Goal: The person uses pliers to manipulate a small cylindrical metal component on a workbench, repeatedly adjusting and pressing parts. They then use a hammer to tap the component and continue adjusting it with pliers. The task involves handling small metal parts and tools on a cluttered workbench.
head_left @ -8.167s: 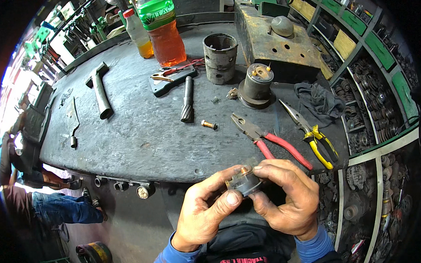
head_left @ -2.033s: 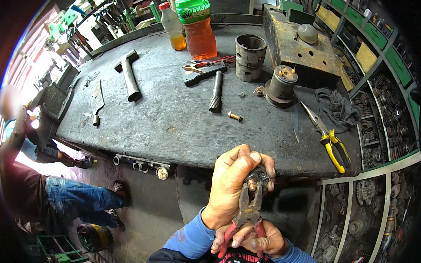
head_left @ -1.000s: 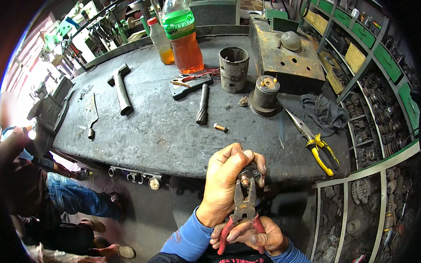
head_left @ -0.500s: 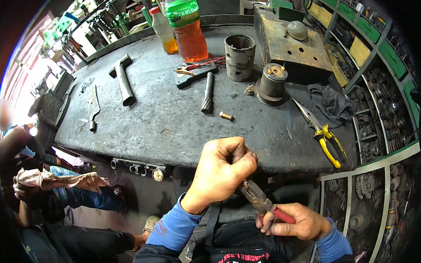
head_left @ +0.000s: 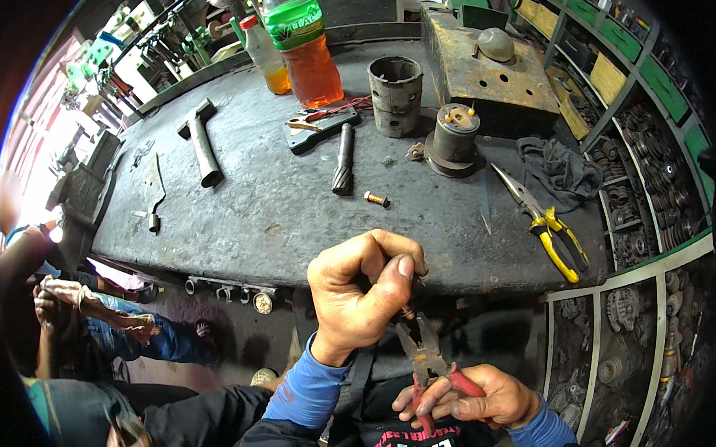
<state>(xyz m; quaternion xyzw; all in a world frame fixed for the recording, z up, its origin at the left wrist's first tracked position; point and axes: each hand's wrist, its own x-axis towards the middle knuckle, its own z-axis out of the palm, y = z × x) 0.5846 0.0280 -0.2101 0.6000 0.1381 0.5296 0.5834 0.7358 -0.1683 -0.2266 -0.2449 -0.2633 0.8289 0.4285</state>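
Observation:
My left hand (head_left: 353, 298) is closed in a pinch in front of the bench edge. A small copper-coloured end (head_left: 407, 311) pokes out below its fingers; the rest is hidden in the grip. Beneath it, my right hand (head_left: 482, 400) holds red-handled pliers (head_left: 426, 355), fingers wrapped round the spread handles. The plier jaws are apart and point up at the copper-coloured end; whether they touch it I cannot tell. On the bench beyond lie a brass-coloured bolt (head_left: 378, 199), a fluted cutting tool (head_left: 343, 161) and yellow-handled long-nose pliers (head_left: 543, 221).
The dark bench (head_left: 255, 219) also carries a hammer (head_left: 203, 146), a scraper (head_left: 156, 191), a metal cylinder (head_left: 396, 96), a flanged part (head_left: 454, 141), a bottle of red liquid (head_left: 309, 71) and a rag (head_left: 557, 169). Parts shelves (head_left: 605, 294) stand right. People sit at left, one holding cloth (head_left: 100, 303).
The plier jaws and handles have spread apart, and both my hands have shifted slightly left. At left, the cloth has moved lower, and another person's hand has come into view at lower left.

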